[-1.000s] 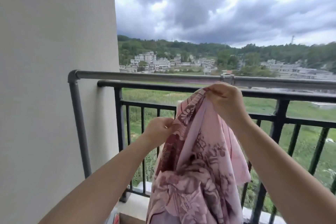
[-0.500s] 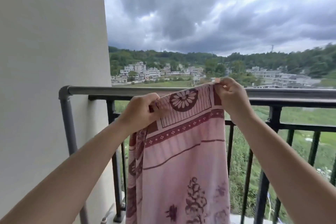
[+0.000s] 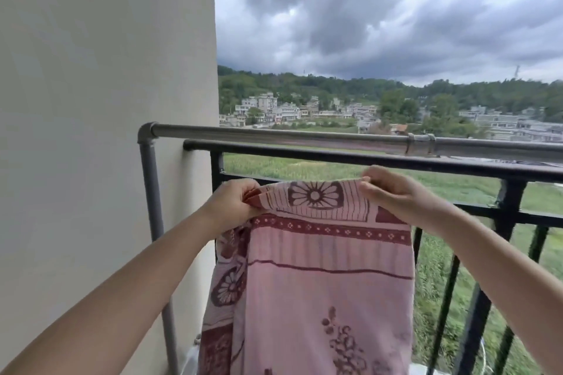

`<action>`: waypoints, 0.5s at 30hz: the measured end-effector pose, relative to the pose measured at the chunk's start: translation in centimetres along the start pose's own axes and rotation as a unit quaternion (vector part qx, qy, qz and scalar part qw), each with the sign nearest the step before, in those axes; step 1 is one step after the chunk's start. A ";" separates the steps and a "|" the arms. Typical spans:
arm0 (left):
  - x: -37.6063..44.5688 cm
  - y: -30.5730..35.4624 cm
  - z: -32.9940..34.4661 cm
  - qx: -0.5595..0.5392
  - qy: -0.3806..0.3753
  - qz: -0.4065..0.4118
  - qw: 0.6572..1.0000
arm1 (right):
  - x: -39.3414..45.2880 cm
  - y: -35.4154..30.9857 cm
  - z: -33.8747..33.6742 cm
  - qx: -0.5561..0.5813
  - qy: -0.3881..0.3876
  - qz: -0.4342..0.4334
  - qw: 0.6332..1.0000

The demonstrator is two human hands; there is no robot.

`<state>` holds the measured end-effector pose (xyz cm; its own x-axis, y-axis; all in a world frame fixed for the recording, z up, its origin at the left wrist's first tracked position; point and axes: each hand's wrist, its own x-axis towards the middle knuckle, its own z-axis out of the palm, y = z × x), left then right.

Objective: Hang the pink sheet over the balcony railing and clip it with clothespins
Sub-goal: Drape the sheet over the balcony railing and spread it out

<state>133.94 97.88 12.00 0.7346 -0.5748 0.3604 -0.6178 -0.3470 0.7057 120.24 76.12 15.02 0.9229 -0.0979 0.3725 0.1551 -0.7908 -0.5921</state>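
The pink sheet (image 3: 323, 277), printed with dark red flowers and bands, hangs down in front of me, its top edge stretched flat between my hands. My left hand (image 3: 233, 202) pinches the left part of that edge. My right hand (image 3: 393, 192) pinches the right part. Both hands hold the sheet just below and on my side of the black balcony railing (image 3: 335, 158). The sheet touches neither the railing nor the grey metal rod (image 3: 274, 132) above it. No clothespins are in view.
A pale wall (image 3: 100, 131) closes off the left side, with the rod's grey upright pipe (image 3: 154, 207) running down beside it. A clamp (image 3: 422, 143) sits on the rod at the right. Black railing bars (image 3: 505, 222) stand to the right; fields and houses lie beyond.
The bunched sheet has been spread out: my hands moved apart along its top edge and now hold it flat. My view shifted, and the sheet's edge sits lower against the railing than half a second ago.
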 end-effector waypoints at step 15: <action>-2.1 -0.2 0.4 -0.173 -0.405 -0.112 0.891 | 0.5 -1.1 0.1 -0.022 -0.007 -0.073 0.997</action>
<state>132.37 98.88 10.88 0.2989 -0.9143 -0.2732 -0.2546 -0.3523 0.9006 120.61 77.01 15.79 0.8963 0.0293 0.4424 0.2739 -0.8213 -0.5005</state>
